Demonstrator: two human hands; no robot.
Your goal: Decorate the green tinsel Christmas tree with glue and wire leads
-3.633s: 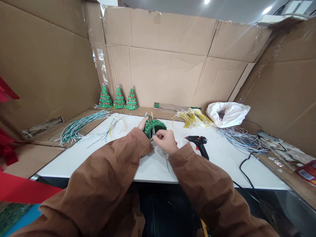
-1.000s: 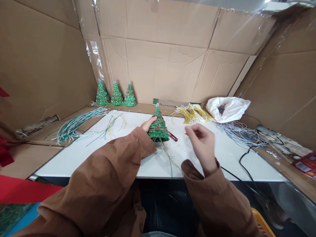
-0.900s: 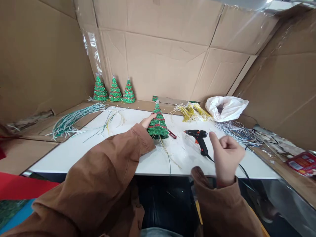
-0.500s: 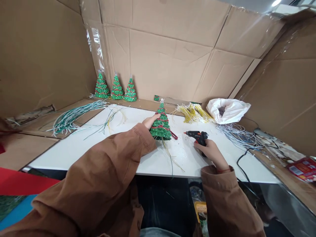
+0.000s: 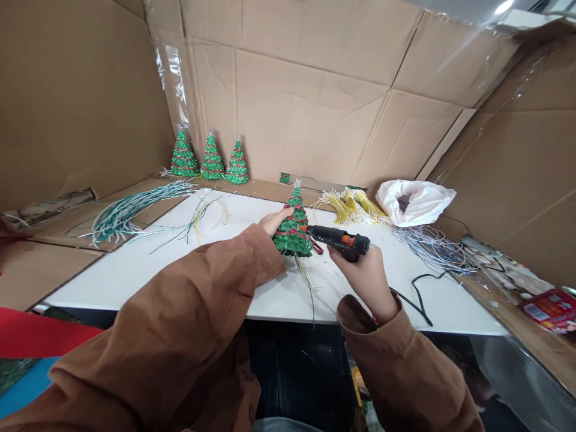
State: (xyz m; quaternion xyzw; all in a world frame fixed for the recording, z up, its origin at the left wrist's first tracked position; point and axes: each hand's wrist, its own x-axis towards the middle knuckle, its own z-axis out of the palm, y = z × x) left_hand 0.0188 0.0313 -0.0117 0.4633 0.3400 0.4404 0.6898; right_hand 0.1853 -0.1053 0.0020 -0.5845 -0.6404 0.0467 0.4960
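My left hand [image 5: 274, 221] grips a small green Christmas tree [image 5: 293, 235] with red garland and a pale star on top. The tree stands upright over the white board, and thin green and yellowish wires [image 5: 310, 285] hang from its base. In my right hand [image 5: 366, 279] is a black hot glue gun [image 5: 335, 236] with an orange nozzle. Its tip points left, at or very near the lower right side of the tree; whether it touches I cannot tell. A red tool [image 5: 317, 246], partly hidden, lies on the board behind the tree and the gun.
Three similar trees [image 5: 210, 157] stand at the back left. Bundles of green wires [image 5: 130, 210] lie left, yellow wires [image 5: 348, 207] at the back. To the right are a white bag [image 5: 416, 204], pale wires [image 5: 434, 249], a black cord [image 5: 420, 300] and a red packet [image 5: 551, 309].
My right hand has lifted the hot glue gun and moved it left, bringing its nozzle to the tree. The cord has shifted with it. My left hand and the tree have barely moved.
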